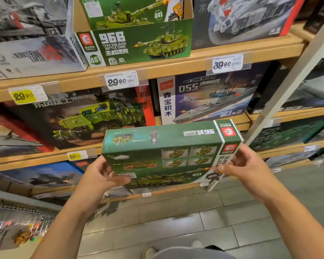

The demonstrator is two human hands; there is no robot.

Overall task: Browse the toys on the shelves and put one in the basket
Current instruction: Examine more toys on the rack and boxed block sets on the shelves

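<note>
I hold a green tank building-block box (168, 152) in front of the shelves, upside down, with its printed back and top side facing me. My left hand (103, 174) grips its lower left edge, thumb on the face. My right hand (245, 165) pinches its right end, fingers curled round the edge. The open green display carton (138, 43) of the same tank sets stands on the top shelf above. No basket is in view.
Wooden shelves (176, 66) carry large toy boxes: a green truck set (94, 118), a warship set (209, 98), grey boxes at left and right. Price tags (122, 80) hang on the shelf edges. A pale upright post (292, 85) stands right. Tiled floor (195, 221) lies below.
</note>
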